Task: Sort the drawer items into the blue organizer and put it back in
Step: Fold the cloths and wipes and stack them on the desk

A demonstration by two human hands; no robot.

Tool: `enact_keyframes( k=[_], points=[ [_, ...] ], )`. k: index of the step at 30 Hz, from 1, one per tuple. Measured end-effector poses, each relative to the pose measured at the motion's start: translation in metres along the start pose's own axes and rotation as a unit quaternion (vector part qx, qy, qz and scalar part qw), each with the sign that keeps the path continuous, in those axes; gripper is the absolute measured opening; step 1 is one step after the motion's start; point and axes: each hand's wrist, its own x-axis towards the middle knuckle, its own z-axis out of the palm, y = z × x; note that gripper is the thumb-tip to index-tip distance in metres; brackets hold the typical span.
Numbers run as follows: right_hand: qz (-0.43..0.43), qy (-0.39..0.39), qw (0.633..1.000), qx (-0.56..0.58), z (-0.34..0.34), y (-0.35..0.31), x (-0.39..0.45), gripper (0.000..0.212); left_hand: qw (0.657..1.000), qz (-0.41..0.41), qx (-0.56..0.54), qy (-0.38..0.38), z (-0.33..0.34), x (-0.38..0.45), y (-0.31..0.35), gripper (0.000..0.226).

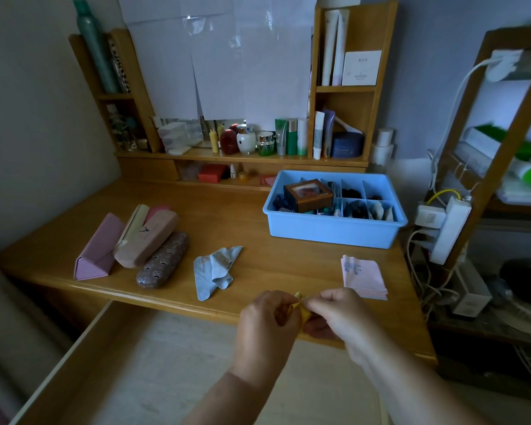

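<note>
Both sets of fingers (284, 305) are curled tight, pinching a small yellow cloth (301, 308) between the left hand (267, 317) and the right hand (339, 312). Little of the cloth shows, so I cannot tell how far it is folded; the two-handed pinch just over the near edge of the tabletop (258, 228) looks like folding it small, probably so it fits a compartment.

From the hands, at about 1 o'clock and close by, a folded pink cloth (362, 277) lies flat, seemingly already squared up. At 11 o'clock a crumpled blue cloth (216, 271) lies loose, apparently not yet folded. Further out at 10 o'clock, several glasses cases (147, 243) lie bunched together, touching, likely grouped as too long for the small cells.

The blue organizer (334, 231) sits at 1 o'clock, toward the far right of the tabletop, well apart from the hands, its compartments partly filled with dark small items and a brown box (308, 194) resting across the dividers. The open drawer (111, 363) waits below at 8 o'clock, pulled out to take the organizer back.
</note>
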Motion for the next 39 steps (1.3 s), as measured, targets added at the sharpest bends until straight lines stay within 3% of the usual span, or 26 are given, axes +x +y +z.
enact_keyframes(
  k=[9,14,16,18,21,23,25,27,34,39],
  points=[
    [-0.01,-0.011,0.999,0.041,-0.003,0.003,0.0,0.019,0.99,0.013,-0.086,-0.111,-0.002,-0.013,0.006,0.044],
    [-0.052,-0.041,0.997,-0.043,-0.011,0.005,-0.002,0.008,0.976,-0.004,-0.085,-0.201,-0.009,-0.007,0.002,0.057],
    [-0.067,-0.04,0.994,-0.078,-0.015,0.006,-0.002,0.01,0.966,-0.016,-0.098,-0.238,-0.015,-0.002,0.001,0.053],
    [-0.089,-0.039,0.984,-0.146,-0.017,0.004,-0.003,0.013,0.97,-0.002,-0.088,-0.228,-0.02,0.003,0.001,0.041],
    [-0.14,-0.056,0.956,-0.251,-0.02,-0.003,-0.005,0.015,0.982,0.089,0.004,-0.168,-0.025,0.013,0.002,0.04],
    [-0.178,-0.072,0.937,-0.291,-0.022,-0.009,-0.007,0.016,0.971,0.123,0.013,-0.203,-0.025,0.02,0.006,0.034],
    [-0.201,-0.076,0.922,-0.323,-0.026,-0.013,-0.008,0.016,0.967,0.105,0.006,-0.231,-0.025,0.025,0.009,0.019],
    [-0.205,-0.08,0.918,-0.329,-0.032,-0.015,-0.009,0.018,0.972,0.076,0.01,-0.222,-0.027,0.03,0.008,0.009],
    [-0.2,-0.124,0.941,-0.242,-0.041,-0.015,-0.012,0.007,0.977,0.084,0.006,-0.195,-0.031,0.031,0.0,0.018],
    [-0.231,-0.087,0.927,-0.283,-0.041,-0.014,-0.013,0.015,0.976,0.086,0.006,-0.201,-0.032,0.031,0.002,0.02]
  ],
)
